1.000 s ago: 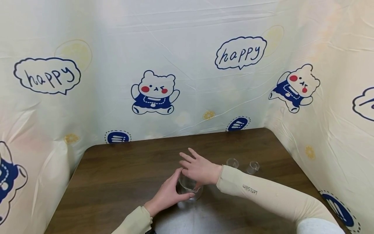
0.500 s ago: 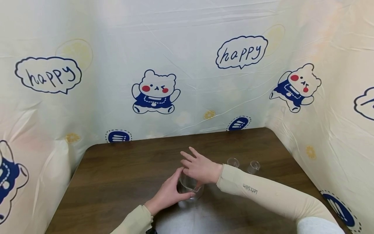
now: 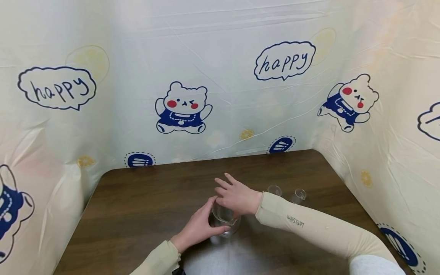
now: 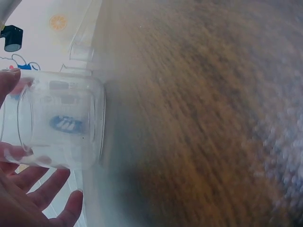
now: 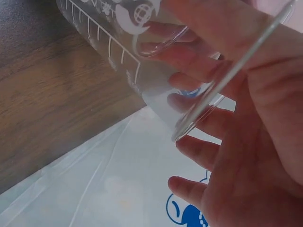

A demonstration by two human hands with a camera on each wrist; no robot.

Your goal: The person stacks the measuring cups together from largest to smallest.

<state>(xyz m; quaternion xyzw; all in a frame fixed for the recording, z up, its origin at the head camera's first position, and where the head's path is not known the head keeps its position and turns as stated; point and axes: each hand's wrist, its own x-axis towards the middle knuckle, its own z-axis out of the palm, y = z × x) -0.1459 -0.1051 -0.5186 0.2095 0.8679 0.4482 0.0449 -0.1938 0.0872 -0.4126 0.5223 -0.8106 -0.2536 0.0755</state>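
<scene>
My left hand [image 3: 197,228] grips a large clear glass beaker [image 4: 100,123] that stands upright on the table, thumb on the near side and fingers round the far side. Inside it sits a smaller clear beaker [image 4: 57,137], its rim below the larger rim. From above, my right hand [image 3: 238,198] reaches into the large beaker, thumb and forefingers pinching the smaller one near its rim. Its outer fingers spread out over the far edge. White scale marks [image 5: 109,42] show on the large beaker in the right wrist view.
Two small clear beakers stand behind the right forearm: one on the left [image 3: 274,190] and one on the right [image 3: 299,196], partly covered by the sleeve. A printed curtain [image 3: 233,95] surrounds the back and sides of the brown wooden table [image 3: 154,194].
Both hands stay almost in place round the beakers. The right hand has shifted very slightly to the right.
</scene>
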